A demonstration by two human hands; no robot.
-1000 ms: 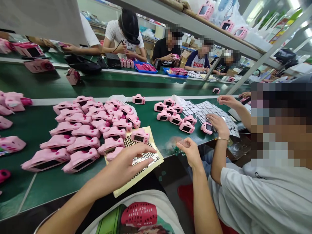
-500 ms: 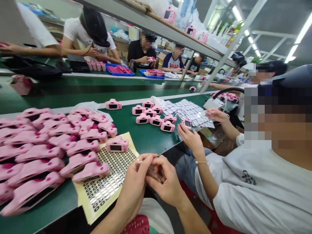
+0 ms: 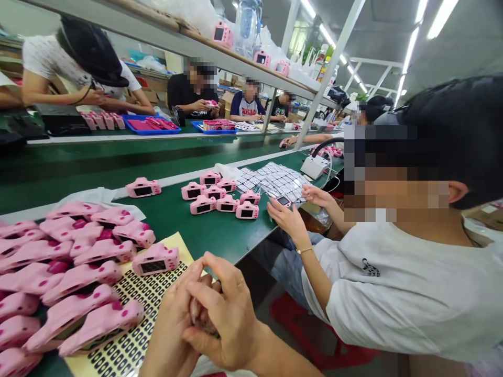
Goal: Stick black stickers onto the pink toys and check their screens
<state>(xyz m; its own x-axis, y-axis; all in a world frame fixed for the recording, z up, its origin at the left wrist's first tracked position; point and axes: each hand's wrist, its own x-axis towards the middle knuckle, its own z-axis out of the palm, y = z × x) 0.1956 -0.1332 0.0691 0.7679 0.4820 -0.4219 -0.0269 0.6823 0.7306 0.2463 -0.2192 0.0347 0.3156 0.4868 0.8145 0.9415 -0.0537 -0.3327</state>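
My left hand and my right hand are pressed together in front of me at the table's edge. Their fingers are curled against each other. Whatever lies between the palms is mostly hidden, and I cannot make it out. Just beyond and left of them is a yellow sticker sheet printed with rows of small black oval frames. One pink toy camera rests on its upper part, screen towards me. Many more pink toy cameras are heaped on the left, some overlapping the sheet.
Several pink cameras stand grouped mid-table, beside sheets of white square pieces. At right, a co-worker has a hand by another camera. A shelf runs overhead; people sit across the green table.
My view has swung to the right, so the table things sit further left. My hands stay clasped, with the right fingers now more over the left. The co-worker's hand remains by a camera.
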